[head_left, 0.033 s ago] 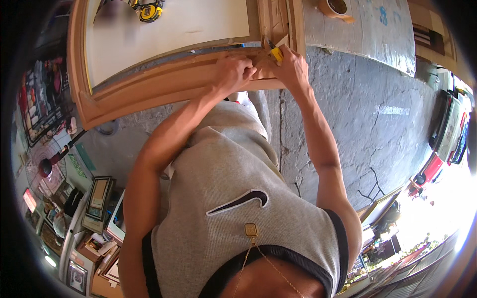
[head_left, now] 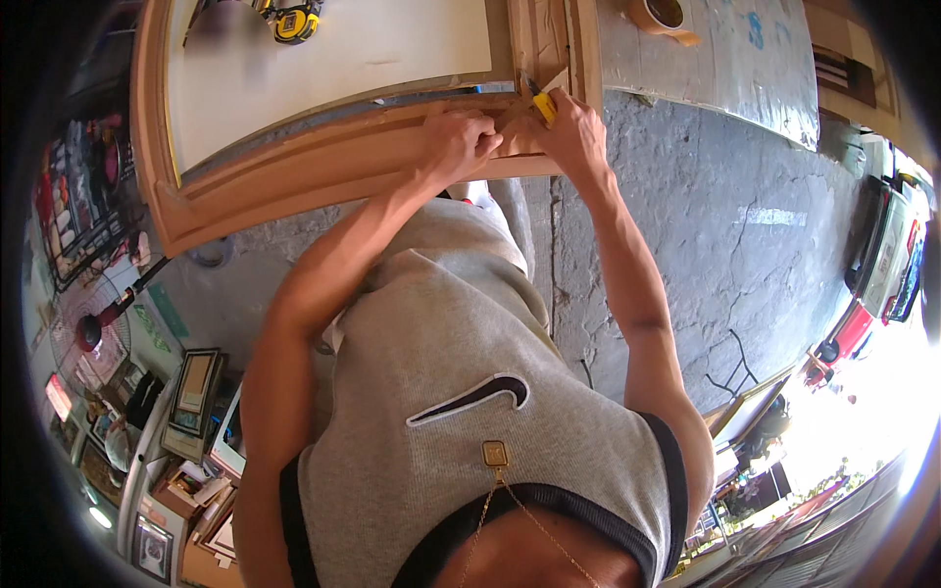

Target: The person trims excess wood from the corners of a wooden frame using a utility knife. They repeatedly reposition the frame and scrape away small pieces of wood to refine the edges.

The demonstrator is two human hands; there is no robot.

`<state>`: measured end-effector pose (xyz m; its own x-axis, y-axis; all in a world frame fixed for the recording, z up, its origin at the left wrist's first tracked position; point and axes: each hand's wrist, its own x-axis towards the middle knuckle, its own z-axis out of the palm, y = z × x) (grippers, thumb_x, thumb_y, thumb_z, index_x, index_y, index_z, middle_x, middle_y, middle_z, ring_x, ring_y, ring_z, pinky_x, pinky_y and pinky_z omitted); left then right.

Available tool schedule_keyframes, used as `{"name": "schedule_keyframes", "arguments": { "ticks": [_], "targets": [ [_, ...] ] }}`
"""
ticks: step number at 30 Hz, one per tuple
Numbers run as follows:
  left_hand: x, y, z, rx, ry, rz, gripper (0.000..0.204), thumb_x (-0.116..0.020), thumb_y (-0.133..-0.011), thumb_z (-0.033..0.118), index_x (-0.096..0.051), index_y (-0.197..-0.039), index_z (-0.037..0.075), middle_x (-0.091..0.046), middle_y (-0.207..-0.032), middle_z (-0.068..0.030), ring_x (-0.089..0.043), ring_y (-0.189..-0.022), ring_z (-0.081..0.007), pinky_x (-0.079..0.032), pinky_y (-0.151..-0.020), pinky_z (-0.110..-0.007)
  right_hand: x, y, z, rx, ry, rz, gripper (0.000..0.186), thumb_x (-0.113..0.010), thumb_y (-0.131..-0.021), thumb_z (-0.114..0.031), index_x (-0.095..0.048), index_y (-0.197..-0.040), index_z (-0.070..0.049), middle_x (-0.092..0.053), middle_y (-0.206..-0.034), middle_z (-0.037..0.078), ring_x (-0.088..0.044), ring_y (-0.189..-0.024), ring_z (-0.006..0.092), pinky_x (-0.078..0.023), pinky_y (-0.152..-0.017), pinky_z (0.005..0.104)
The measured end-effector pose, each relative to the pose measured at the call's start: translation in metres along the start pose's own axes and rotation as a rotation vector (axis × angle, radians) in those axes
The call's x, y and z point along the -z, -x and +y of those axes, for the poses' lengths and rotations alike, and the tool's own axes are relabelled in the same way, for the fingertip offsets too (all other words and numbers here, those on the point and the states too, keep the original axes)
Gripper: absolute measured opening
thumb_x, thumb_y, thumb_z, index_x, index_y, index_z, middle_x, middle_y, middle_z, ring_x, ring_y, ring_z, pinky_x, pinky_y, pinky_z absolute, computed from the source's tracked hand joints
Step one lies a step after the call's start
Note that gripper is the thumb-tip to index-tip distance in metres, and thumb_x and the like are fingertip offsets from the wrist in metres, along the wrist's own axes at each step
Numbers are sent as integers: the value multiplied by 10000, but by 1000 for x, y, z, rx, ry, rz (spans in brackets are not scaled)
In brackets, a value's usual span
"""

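Note:
A large frame (head_left: 294, 186) with edges covered in brown paper or tape lies in front of me. My right hand (head_left: 576, 135) is closed round a yellow utility knife (head_left: 545, 106) over the frame's near right corner. The knife's tip points away from me, beside a small raised flap of the covering. My left hand (head_left: 459, 145) rests on the near side of the frame, left of that corner, its fingers curled shut. Whatever those fingers pinch, if anything, is hidden. Wrinkled brown covering (head_left: 520, 132) shows between both hands.
On the pale panel inside the frame lies a yellow and black tool (head_left: 294, 24). A tape roll (head_left: 663, 14) sits on the silvery covered surface (head_left: 725, 69) to the right. A fan (head_left: 90, 331) and stacked picture frames (head_left: 194, 392) stand left, above grey cracked floor (head_left: 706, 216).

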<state>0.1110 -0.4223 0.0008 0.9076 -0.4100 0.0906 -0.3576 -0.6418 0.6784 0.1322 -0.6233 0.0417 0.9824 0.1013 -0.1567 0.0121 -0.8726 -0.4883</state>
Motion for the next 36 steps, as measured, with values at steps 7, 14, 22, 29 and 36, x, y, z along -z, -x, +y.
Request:
{"name": "schedule_keyframes", "arguments": {
  "ticks": [7, 14, 22, 29, 36],
  "targets": [
    [17, -11, -24, 123, 304, -209, 155, -737, -835, 265, -708, -763, 131, -659, -675, -25, -631, -674, -221, -409, -785, -400, 2, 1, -14, -37, -25, 35, 394, -732, -842, -343, -635, -1060, -30, -693, -844, 230, -684, -818, 416, -547, -709, 474],
    [29, 7, -39, -132, 196, -137, 159, -755, -824, 253, -746, -853, 98, -678, -796, -24, -635, -752, -190, -405, -846, -376, -12, 63, -48, -227, -325, -131, 346, -628, -920, -232, -590, -1179, -5, -669, -851, 289, -669, -833, 459, -534, -689, 484],
    [19, 6, -43, -200, 181, -50, 121, -773, -779, 205, -729, -797, 93, -664, -774, -15, -617, -730, -193, -405, -781, -364, -35, 84, -66, -281, -273, -211, 293, -579, -955, -215, -547, -1151, 0, -642, -743, 272, -638, -702, 475, -500, -609, 533],
    [18, 8, -48, -216, 201, -42, 90, -757, -808, 169, -736, -831, 85, -676, -801, -7, -623, -760, -168, -390, -792, -340, -29, 77, -77, -276, -198, -214, 263, -567, -951, -209, -521, -1102, 2, -666, -764, 269, -657, -713, 477, -533, -606, 549],
    [18, 7, -48, -196, 224, -61, 111, -753, -811, 202, -737, -806, 92, -672, -780, -5, -616, -746, -167, -381, -793, -349, -19, 64, -88, -316, -158, -245, 329, -589, -930, -232, -575, -1144, 17, -661, -828, 298, -640, -797, 504, -517, -717, 561]
  ]
}}
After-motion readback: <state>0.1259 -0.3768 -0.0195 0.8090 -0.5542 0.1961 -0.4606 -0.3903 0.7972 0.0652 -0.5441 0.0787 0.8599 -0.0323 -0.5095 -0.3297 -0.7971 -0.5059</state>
